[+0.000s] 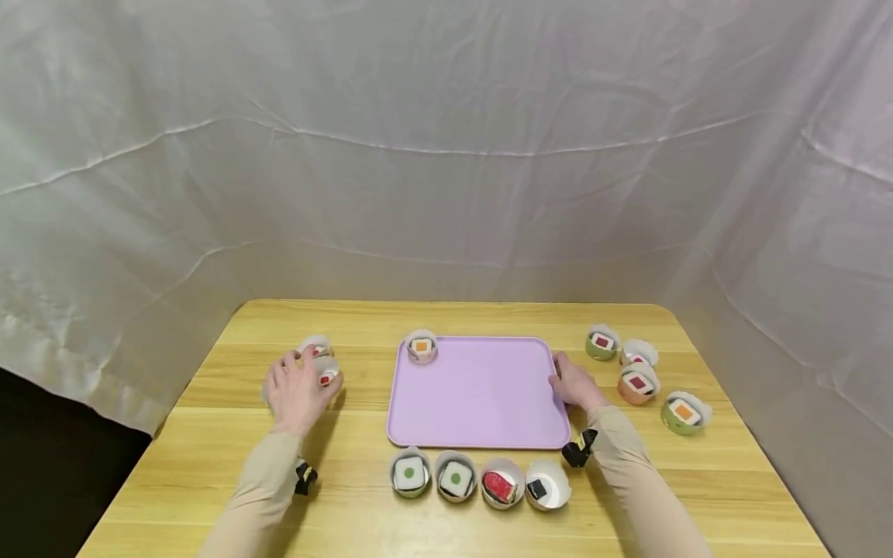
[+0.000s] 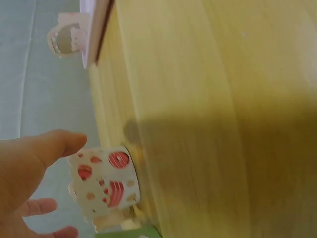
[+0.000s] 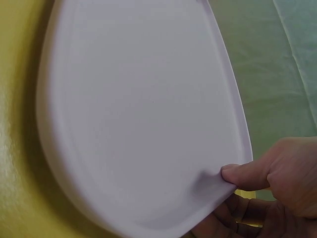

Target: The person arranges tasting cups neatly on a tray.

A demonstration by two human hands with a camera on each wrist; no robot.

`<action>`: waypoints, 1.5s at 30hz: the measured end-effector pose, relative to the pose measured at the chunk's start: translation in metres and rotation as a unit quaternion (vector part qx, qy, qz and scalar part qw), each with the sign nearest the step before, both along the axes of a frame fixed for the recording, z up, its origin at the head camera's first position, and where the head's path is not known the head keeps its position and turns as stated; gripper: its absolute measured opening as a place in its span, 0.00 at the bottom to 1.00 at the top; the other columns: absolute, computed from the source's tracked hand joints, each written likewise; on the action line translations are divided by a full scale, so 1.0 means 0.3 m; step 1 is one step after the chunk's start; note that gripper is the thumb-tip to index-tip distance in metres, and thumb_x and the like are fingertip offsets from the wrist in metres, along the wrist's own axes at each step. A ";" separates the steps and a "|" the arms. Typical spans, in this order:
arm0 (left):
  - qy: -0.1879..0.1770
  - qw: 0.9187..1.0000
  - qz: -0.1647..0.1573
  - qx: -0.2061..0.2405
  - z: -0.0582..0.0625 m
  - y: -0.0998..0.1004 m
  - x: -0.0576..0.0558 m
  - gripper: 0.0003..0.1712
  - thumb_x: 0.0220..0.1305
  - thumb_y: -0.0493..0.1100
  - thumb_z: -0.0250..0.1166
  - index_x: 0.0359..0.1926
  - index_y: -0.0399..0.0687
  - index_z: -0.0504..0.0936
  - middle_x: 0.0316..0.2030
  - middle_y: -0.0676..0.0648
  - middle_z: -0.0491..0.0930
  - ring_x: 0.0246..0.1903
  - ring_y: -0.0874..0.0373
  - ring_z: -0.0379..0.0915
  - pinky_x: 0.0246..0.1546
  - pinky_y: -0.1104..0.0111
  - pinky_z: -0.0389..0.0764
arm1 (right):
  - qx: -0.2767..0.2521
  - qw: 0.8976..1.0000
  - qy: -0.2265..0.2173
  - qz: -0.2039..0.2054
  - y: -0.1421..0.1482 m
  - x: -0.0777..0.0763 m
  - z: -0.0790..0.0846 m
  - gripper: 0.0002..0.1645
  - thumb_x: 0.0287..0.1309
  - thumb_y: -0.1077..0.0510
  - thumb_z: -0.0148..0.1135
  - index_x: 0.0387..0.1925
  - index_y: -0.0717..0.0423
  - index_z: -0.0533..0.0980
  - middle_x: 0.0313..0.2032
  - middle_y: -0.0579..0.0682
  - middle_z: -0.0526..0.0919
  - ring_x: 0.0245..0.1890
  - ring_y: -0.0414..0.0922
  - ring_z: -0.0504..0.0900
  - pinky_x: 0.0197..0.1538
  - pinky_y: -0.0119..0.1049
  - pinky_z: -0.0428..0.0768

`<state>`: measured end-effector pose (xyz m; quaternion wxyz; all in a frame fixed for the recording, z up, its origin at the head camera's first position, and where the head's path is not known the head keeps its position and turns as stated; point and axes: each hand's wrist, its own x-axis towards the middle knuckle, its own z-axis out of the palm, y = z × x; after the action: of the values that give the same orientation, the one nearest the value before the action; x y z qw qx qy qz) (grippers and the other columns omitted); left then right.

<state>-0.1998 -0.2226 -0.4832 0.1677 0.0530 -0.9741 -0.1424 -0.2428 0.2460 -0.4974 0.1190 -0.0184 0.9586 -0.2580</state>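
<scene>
- Pale, creased fabric [image 1: 446, 194] hung behind your work and along both sides, with thin seams running across it.
- Your wood-grain table [image 1: 356, 465] stretched out below that, its far corners rounded.
- Near the middle of the table you had a purple tray [image 1: 481, 395], its long sides running left to right.
- Your beige sleeves [image 1: 247, 504] reached in from the near side, with a small black device [image 1: 305, 477] at the left wrist and another at the right.
- Your right hand [image 1: 575, 385] was grasping the tray's right edge, thumb over the rim and the other fingers curled underneath.
- Your left hand [image 1: 298, 387] was well apart from the tray, over the left cups [image 1: 328, 366]. Its fingers were released, the thumb standing away from the rest; whether they touched a cup, I could not tell. The left wrist view showed you a printed cup [image 2: 106, 183] near the thumb.
- Between your sleeves, the front cups [image 1: 413, 452] stood four in a row, just on your side of the tray.
- Past your right hand were four right cups [image 1: 633, 395].
- One corner cup [image 1: 422, 359] stood at the tray's far left corner.
- Smallest were the fillings: a red piece [image 1: 499, 487] and a dark piece [image 1: 537, 489] lay in two front cups, and an orange-centred piece [image 1: 422, 346] in the corner cup.
</scene>
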 end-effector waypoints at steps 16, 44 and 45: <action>-0.082 0.996 0.034 -0.028 -0.017 -0.039 -0.009 0.56 0.49 0.64 0.75 0.66 0.31 0.63 0.44 0.22 0.70 0.48 0.26 0.66 0.57 0.40 0.66 | 0.004 1.000 -0.009 -0.008 -0.002 -0.007 -0.001 0.28 0.72 0.60 0.49 0.68 0.67 0.58 0.57 0.75 0.75 0.48 0.62 0.81 0.51 0.55 0.81; -0.103 0.994 0.024 0.027 -0.039 -0.043 -0.042 0.56 0.51 0.58 0.74 0.71 0.33 0.57 0.40 0.27 0.83 0.53 0.27 0.71 0.69 0.38 0.55 | 0.004 1.000 0.004 -0.003 0.001 -0.002 -0.006 0.28 0.71 0.60 0.50 0.67 0.67 0.59 0.55 0.75 0.76 0.46 0.62 0.82 0.49 0.54 0.81; -0.102 0.994 0.024 0.027 -0.039 -0.043 -0.042 0.56 0.51 0.57 0.74 0.71 0.33 0.57 0.40 0.27 0.83 0.53 0.27 0.71 0.69 0.38 0.55 | 0.003 1.000 0.004 -0.003 0.002 -0.001 -0.007 0.28 0.71 0.60 0.50 0.67 0.67 0.59 0.55 0.75 0.76 0.45 0.62 0.82 0.48 0.54 0.82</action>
<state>-0.2125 -0.2354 -0.4949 0.0696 0.0949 -0.9803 -0.1586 -0.2432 0.2465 -0.4995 0.1150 -0.0164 0.9599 -0.2550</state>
